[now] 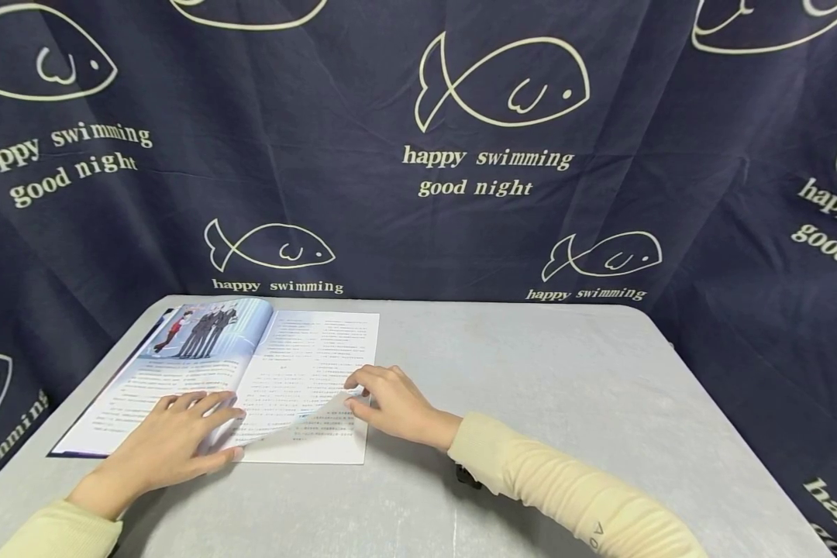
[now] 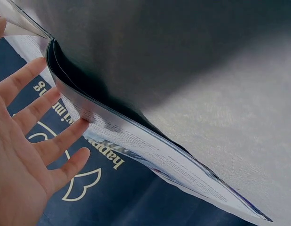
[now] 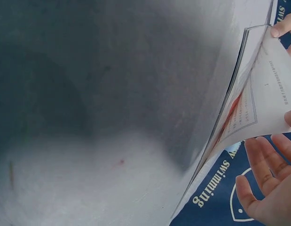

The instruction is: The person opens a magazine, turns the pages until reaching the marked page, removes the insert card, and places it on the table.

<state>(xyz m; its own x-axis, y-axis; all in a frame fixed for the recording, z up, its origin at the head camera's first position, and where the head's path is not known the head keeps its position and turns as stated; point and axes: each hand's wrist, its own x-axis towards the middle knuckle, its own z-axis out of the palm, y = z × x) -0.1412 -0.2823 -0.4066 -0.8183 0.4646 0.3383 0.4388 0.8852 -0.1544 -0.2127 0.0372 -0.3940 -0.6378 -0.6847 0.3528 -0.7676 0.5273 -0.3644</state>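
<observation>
A magazine (image 1: 307,341) lies spread on the left part of the table, with a picture of figures in dark suits on its left-hand page. My left hand (image 1: 167,442) rests at the lower end of the fold, its fingers spread and fairly straight over the paper. In the left wrist view those fingers (image 2: 70,132) touch the printed sheet. The right hand (image 1: 397,403) pinches the lower right corner of a page (image 3: 272,89) between thumb and forefinger. This page curls upward off the sheet beneath it, which carries more print.
The grey table (image 1: 530,380) extends to the right of the magazine. Behind it hangs a dark blue curtain (image 1: 377,217) with white fish outlines and lettering. Pale yellow sleeves (image 1: 565,480) cover both forearms.
</observation>
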